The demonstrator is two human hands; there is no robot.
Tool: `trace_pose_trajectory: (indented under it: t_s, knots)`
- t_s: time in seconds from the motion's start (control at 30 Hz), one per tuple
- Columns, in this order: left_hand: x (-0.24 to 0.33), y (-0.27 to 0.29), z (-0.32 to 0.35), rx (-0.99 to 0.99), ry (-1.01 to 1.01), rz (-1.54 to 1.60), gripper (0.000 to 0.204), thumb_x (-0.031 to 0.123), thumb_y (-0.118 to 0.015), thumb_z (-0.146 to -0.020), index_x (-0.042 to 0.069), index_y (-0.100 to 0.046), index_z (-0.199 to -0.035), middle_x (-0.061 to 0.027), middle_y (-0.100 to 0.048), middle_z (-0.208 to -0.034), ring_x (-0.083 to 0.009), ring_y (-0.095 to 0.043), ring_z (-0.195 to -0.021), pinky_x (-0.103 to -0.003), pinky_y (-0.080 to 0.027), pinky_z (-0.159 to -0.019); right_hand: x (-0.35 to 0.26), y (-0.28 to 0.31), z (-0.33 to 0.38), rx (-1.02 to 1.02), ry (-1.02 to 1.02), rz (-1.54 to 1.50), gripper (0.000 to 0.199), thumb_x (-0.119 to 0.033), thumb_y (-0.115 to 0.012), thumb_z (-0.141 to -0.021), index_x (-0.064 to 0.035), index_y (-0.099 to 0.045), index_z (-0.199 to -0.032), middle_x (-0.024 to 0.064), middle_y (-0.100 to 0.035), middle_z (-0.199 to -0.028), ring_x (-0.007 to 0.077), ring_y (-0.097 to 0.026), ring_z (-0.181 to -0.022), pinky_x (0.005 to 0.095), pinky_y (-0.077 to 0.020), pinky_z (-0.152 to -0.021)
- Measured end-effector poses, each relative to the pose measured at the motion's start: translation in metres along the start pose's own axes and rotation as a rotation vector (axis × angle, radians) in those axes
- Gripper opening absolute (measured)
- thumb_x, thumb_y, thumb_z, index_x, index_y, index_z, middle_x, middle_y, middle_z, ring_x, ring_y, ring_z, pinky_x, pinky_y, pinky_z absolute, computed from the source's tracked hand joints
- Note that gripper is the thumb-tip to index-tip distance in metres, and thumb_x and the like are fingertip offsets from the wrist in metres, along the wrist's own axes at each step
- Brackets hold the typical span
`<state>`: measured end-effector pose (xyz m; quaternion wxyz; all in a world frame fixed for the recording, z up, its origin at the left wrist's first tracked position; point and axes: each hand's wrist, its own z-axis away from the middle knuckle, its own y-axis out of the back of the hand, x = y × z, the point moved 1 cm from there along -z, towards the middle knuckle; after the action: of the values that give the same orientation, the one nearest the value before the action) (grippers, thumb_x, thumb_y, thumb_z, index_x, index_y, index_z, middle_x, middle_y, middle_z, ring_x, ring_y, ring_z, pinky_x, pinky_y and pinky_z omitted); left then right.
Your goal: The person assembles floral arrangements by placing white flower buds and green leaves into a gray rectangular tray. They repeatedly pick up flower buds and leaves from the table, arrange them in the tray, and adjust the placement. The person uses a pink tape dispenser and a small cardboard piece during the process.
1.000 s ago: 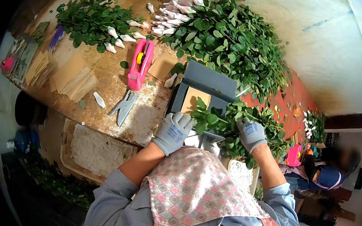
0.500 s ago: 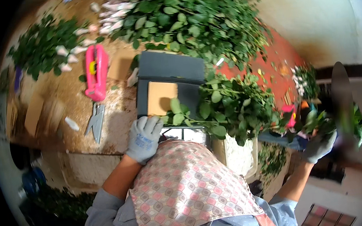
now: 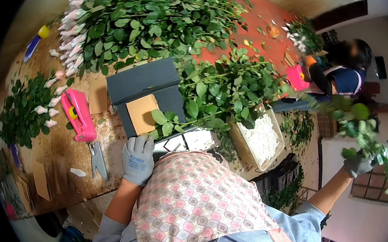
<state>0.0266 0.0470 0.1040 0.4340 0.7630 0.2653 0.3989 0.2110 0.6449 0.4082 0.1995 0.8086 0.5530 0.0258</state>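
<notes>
Left grip: your left hand (image 3: 137, 160), in a grey knit glove, lies low and centre in the frame with its fingers curled over the butt ends of a leafy stem bunch (image 3: 210, 97); it grasps them, likely to pin the bunch on the surface while the other arm is away

Right grip: your right hand (image 3: 358, 165), gloved the same, is flung out to the lower right of the frame, clenched on a leafy sprig (image 3: 373, 143) that curves up and down past the fist, held well clear of the surface

Bunch: thin green stalks with broad, glossy, oval leaves; they fan to the right from your left hand, across a dark grey box (image 3: 145, 90) with a brown card patch

Surface (image 3: 58, 150): rough speckled board at the left of the frame, carrying a pink tape dispenser (image 3: 77, 116) just left of the box, and a metal stapler (image 3: 97, 159) below that, near your left hand

Farther out: a big heap of cut stems with pale buds (image 3: 74, 32) at the top of the frame, a white crate (image 3: 258, 140) right of centre, and another person (image 3: 342, 78) at the right edge
</notes>
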Motion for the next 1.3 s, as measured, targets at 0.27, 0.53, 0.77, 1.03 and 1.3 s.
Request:
trace_pose_trajectory:
  t_s: [0.27,0.53,0.77,1.03,1.3]
  knots:
    - [0.000,-0.001,0.000,0.020,-0.010,0.006,0.028,0.012,-0.062,-0.082,0.006,-0.069,-0.108,-0.0052,-0.061,-0.106,-0.0263,-0.056,-0.095,-0.043,-0.046,-0.081,-0.012,-0.047,0.180,-1.205,0.064,0.182,0.033,0.001,-0.067,-0.085,-0.0022,-0.067,-0.117,0.0194,-0.069,-0.113,0.0375,-0.067,-0.101,0.0436,-0.0553,-0.086]
    - [-0.001,-0.006,0.007,0.023,-0.025,0.027,0.033,0.019,-0.056,-0.084,0.006,-0.065,-0.112,-0.0056,-0.059,-0.110,-0.0246,-0.054,-0.097,-0.040,-0.045,-0.081,0.024,-0.086,0.364,-2.060,-0.095,0.524,0.050,-0.048,-0.080,-0.080,-0.0069,-0.077,-0.109,0.0164,-0.076,-0.109,0.0346,-0.071,-0.102,0.0444,-0.0539,-0.092]
    - [0.000,-0.002,0.008,0.053,-0.007,0.002,0.028,0.017,-0.059,-0.082,0.008,-0.066,-0.108,-0.0049,-0.059,-0.107,-0.0252,-0.055,-0.095,-0.041,-0.044,-0.079,-0.244,-0.219,0.171,-1.019,0.245,-0.485,0.020,-0.011,-0.063,-0.095,-0.0053,-0.067,-0.114,0.0192,-0.069,-0.106,0.0407,-0.065,-0.101,0.0447,-0.0527,-0.086]
    - [0.004,-0.006,0.003,0.072,0.028,-0.003,0.029,0.017,-0.062,-0.080,0.008,-0.069,-0.107,-0.0039,-0.062,-0.104,-0.0252,-0.057,-0.091,-0.041,-0.046,-0.076,-0.478,-0.430,0.147,-1.108,0.250,-1.125,0.026,-0.011,-0.062,-0.095,-0.0043,-0.067,-0.119,0.0189,-0.072,-0.109,0.0378,-0.069,-0.103,0.0412,-0.0552,-0.089]
    - [0.015,-0.016,0.027,0.059,0.182,-0.103,0.039,0.016,-0.068,-0.077,0.012,-0.070,-0.116,-0.0051,-0.065,-0.115,-0.0266,-0.060,-0.093,-0.044,-0.046,-0.079,-0.666,-0.545,0.179,-1.211,0.543,-0.688,0.048,-0.015,-0.058,-0.089,-0.0032,-0.054,-0.136,0.0209,-0.057,-0.140,0.0372,-0.054,-0.130,0.0465,-0.0463,-0.105]
